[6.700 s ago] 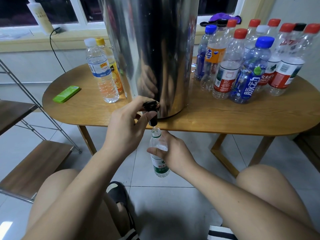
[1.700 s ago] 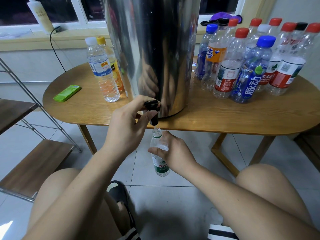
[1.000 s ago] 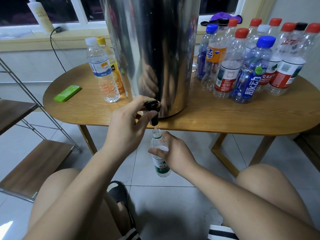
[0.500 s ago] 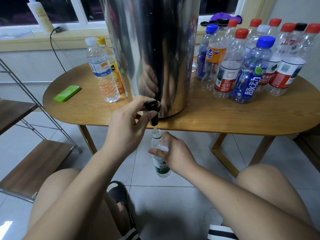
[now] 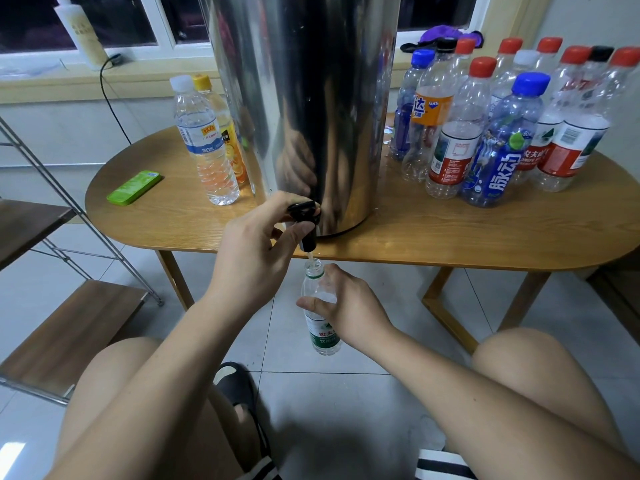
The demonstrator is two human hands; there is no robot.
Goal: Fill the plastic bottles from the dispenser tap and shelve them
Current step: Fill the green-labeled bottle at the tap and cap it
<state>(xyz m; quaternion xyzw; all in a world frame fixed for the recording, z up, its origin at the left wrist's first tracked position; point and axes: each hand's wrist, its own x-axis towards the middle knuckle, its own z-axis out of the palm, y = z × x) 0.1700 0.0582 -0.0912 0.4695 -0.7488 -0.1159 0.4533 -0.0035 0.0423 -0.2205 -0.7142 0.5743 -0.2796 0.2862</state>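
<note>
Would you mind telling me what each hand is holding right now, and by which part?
The right hand grips the green-labelled bottle around its upper body, below the neck. The left hand pinches the black tap lever.

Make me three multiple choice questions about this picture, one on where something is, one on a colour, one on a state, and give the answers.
1. Where does the green case lie?
A. on the table, left of the dispenser
B. on the floor
C. on the windowsill

2. What colour is the cap of the front blue-labelled bottle?
A. red
B. blue
C. black

3. How is the held bottle in the right hand?
A. capped
B. uncapped, mouth under the tap
C. lying down

Answers:
1 A, it rests on the wood near the table's left end.
2 B, its cap matches the label.
3 B, the open neck sits below the spout while the left hand grips the tap.
</note>
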